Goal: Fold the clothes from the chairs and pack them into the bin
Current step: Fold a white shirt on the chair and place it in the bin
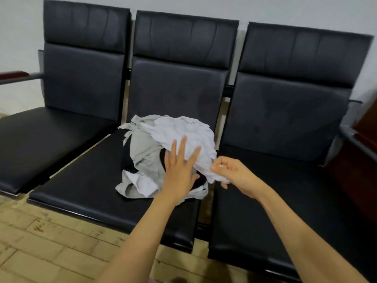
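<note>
1. The fingers [183, 144] of the left hand [179, 164] are straight and spread, lying flat on the white garment [183, 129] and pressing it down without gripping.
2. The right hand [232, 170] has its fingers [219, 166] curled, pinching a bunched edge of that same white garment at the near right side of the heap.
3. The task looks to be at its very start. Nothing in view is folded, and the clothes are one tangled pile. The hold suggests the white piece is being singled out first.
4. Everything remains to be done: separating each piece, folding it and packing it. The bin is not in view, so I cannot tell whether anything is in it.
5. The heap sits on the seat of the middle chair [91, 180], toward its right edge.
6. The white garment is crumpled and lies on top. Under and beside it is a grey garment [142, 152], twisted, with a pale lining turned out at the front. A dark piece [162, 159] shows between them.
7. The left chair [40, 135] and right chair [285, 180] carry no clothes.
</note>
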The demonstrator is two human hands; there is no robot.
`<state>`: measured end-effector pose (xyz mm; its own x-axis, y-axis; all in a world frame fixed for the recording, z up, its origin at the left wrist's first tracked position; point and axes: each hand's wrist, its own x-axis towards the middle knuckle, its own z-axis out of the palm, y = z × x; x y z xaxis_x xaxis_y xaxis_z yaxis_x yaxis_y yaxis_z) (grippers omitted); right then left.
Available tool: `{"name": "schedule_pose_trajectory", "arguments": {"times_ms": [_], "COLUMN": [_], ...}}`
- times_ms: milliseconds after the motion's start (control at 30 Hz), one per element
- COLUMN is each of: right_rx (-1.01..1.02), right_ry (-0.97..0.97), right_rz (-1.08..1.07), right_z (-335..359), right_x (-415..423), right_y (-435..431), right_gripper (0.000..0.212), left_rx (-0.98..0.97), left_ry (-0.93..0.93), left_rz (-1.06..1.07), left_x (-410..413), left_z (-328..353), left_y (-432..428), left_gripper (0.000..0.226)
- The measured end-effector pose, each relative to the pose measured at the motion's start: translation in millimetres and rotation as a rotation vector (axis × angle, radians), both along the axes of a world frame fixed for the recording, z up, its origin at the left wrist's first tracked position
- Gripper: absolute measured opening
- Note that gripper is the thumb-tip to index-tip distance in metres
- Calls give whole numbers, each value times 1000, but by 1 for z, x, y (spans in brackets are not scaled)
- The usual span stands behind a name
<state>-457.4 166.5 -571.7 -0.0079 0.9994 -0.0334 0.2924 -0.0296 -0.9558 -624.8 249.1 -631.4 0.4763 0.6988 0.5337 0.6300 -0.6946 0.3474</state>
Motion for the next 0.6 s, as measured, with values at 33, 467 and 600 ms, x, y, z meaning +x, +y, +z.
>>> {"name": "schedule_pose_trajectory", "arguments": {"times_ms": [33, 467, 600], "right_rx": [-21, -156, 64], "right_ry": [-83, -891, -724], "right_rz": [6, -777, -1047], "right_z": [2, -17, -36], "right_x": [9, 129, 152], "right_y": [-17, -140, -154], "right_gripper": [18, 21, 22], "left_rx": [19, -657, -1019], "left_ry": [113, 40, -4], "left_rz": [-64, -312, -725], "left_x": [8, 106, 136], "left_z": [1, -7, 20], "left_y": [-5, -76, -130], "left_gripper": [60, 22, 15]}}
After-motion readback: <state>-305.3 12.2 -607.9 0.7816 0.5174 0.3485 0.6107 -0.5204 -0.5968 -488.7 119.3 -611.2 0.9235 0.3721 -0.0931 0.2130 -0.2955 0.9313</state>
